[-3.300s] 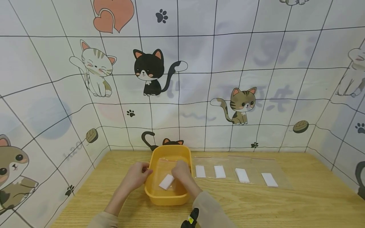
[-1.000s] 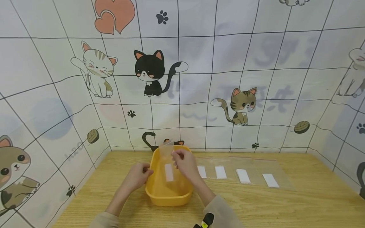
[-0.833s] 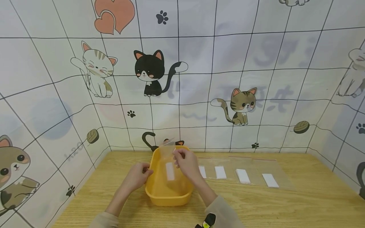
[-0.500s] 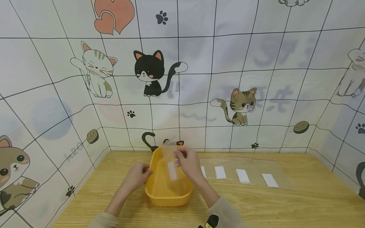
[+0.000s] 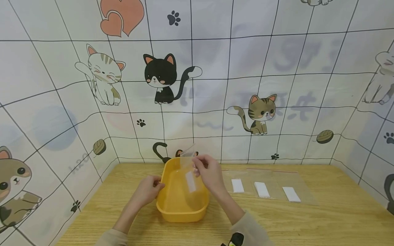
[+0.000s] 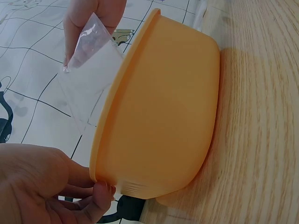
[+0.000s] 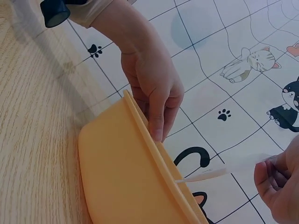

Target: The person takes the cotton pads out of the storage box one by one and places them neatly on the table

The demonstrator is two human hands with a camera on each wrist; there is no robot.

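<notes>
A yellow plastic basin (image 5: pixel 184 216) stands on the wooden table. My left hand (image 5: pixel 148 188) holds its left rim, thumb and fingers pinching the edge in the left wrist view. Over the basin, my right hand (image 5: pixel 210 173) pinches the side of a clear zip bag (image 5: pixel 186 162). A flat white rectangular piece (image 5: pixel 191 181) shows inside that bag, tilted. The bag's upper corner sticks up above the basin's far rim, and its lower part overlaps the basin's inside. In the right wrist view the bag appears as a thin strip (image 7: pixel 205 175) at the rim.
To the basin's right, several clear zip bags lie in a row, with white rectangular pieces (image 5: pixel 261 190) in them. A cloth printed with cats and grid lines (image 5: pixel 212 95) hangs behind the table (image 5: pixel 277 225) and along both sides.
My right hand has lifted the bag with its white piece from the basin's floor, then shifted it right and slightly up. My left hand has stayed on the rim.
</notes>
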